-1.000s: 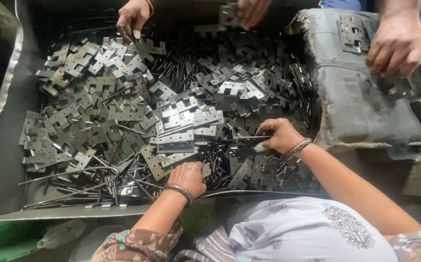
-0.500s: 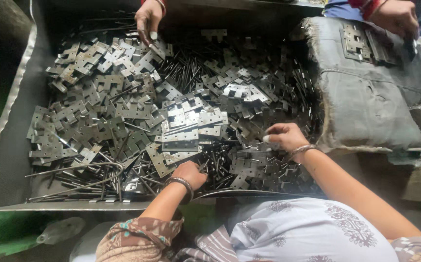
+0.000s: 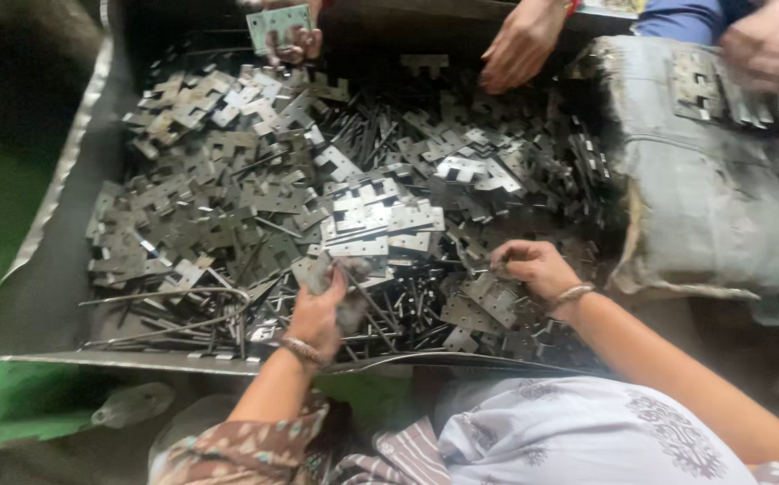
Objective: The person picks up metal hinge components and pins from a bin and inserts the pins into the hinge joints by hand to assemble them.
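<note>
Steel hinge plates [image 3: 380, 220] and thin metal pins [image 3: 389, 310] lie heaped in a shallow sheet-metal tray [image 3: 39, 296]. Left hand [image 3: 317, 310] is closed on one hinge plate [image 3: 316, 269] lifted just above the near part of the heap; right hand [image 3: 537, 268] rests among the plates, fingers curled, though what they pinch cannot be told. Other people's hands [image 3: 519, 45] work the tray's far edge, beside a grey sack [image 3: 712, 189] bearing more plates.

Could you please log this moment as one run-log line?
left hand: holding a metal plate | right hand: on plates and pins | tray: heaped | others' hands: far edge
</note>
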